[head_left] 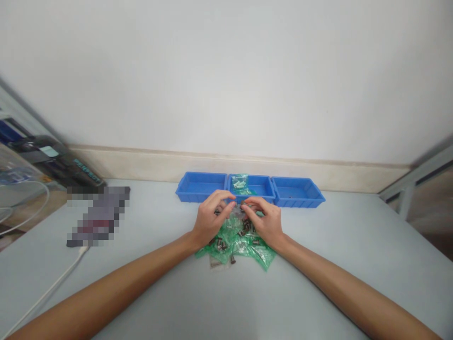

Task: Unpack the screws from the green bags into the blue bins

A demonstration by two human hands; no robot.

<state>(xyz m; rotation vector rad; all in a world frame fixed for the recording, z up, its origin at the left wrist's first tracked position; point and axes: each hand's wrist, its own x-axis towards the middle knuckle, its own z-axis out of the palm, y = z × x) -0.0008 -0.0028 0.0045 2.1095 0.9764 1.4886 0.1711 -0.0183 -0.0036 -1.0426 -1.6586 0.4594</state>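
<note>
Fingertips of the left hand (211,218) and right hand (264,220) meet, pinched on a small bag (238,208), too blurred to detail. Beneath them lies a green bag pile (244,245); just beyond stand three blue bins (297,196).

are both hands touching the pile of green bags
Touching. In the head view the left hand and right hand rest on the pile of green bags, fingertips pinching a bag at its top, with no gap visible.
</note>
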